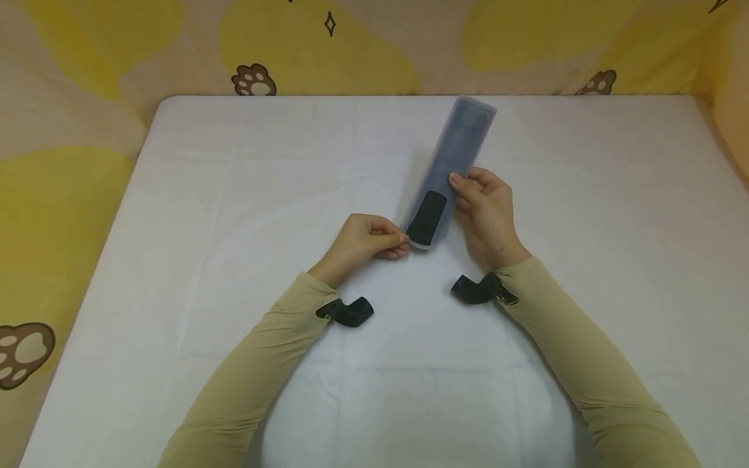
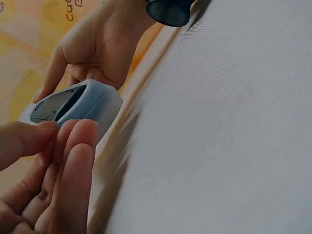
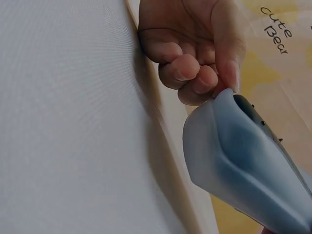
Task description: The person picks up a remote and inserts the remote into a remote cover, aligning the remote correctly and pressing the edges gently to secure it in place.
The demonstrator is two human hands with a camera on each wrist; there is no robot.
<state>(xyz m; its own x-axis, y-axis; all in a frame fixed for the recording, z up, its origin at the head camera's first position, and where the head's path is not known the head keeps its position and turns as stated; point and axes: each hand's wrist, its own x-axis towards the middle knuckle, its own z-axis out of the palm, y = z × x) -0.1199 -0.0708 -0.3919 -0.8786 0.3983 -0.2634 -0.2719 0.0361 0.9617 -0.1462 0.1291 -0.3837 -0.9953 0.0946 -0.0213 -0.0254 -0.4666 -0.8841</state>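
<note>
A long remote control (image 1: 428, 218) sits inside a translucent bluish soft sleeve (image 1: 462, 140), tilted above the table with its far end leaning right. Its black surface shows through an opening at the near end. My right hand (image 1: 487, 208) grips the sleeved remote by its right side, thumb on top and fingers beneath. At the near left corner, my left hand (image 1: 374, 237) pinches the sleeve's rim between thumb and fingertips. In the right wrist view, the sleeve (image 3: 239, 151) stands slightly away from the dark remote at the opening. The remote's underside is hidden in the head view.
A white-covered table (image 1: 263, 162) lies under both hands. Behind it hangs a yellow patterned cloth (image 1: 363, 45) with paw prints. A black wrist mount sits on each sleeve, left (image 1: 351, 312) and right (image 1: 476, 289).
</note>
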